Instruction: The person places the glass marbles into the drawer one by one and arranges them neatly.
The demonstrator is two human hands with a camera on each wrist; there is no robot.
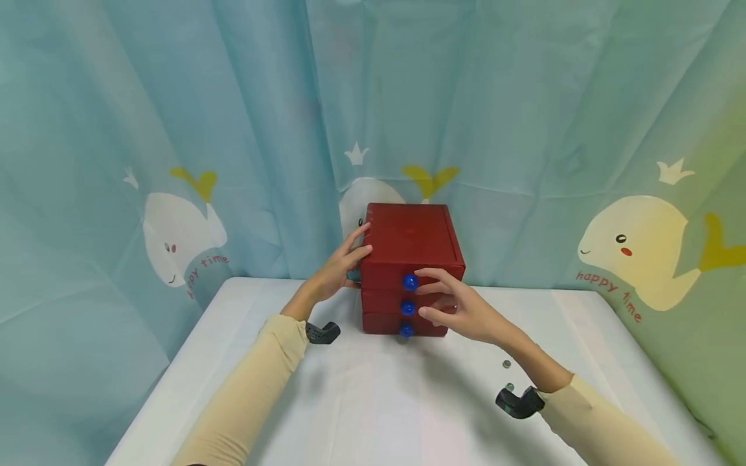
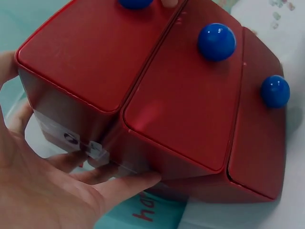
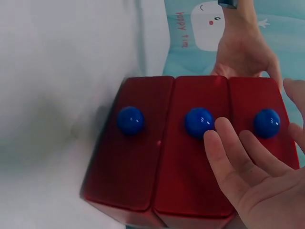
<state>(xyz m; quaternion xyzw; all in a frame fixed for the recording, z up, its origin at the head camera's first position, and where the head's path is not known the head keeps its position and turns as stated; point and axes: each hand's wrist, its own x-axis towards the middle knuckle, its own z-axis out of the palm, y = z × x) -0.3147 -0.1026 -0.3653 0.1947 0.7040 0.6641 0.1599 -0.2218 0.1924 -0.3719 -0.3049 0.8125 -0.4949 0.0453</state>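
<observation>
A red cabinet (image 1: 408,236) with three stacked drawers stands near the back of the table. Each drawer front has a round blue knob: top (image 1: 410,282), middle (image 1: 408,307) and bottom (image 1: 406,331). My left hand (image 1: 335,268) rests against the cabinet's left side, two fingers reaching its top edge. In the left wrist view, the left hand's spread fingers (image 2: 128,188) lie along that side. Before the drawer fronts, my right hand (image 1: 460,307) has loosely bent, parted fingers around no knob. In the right wrist view, its fingertips (image 3: 221,125) are near the middle knob (image 3: 199,122); contact is unclear.
Two small round pieces, one greyish (image 1: 506,364) and one greenish (image 1: 509,387), lie on the white tabletop (image 1: 361,401) near the right forearm. A blue-green curtain (image 1: 262,129) with whale prints hangs close behind the cabinet.
</observation>
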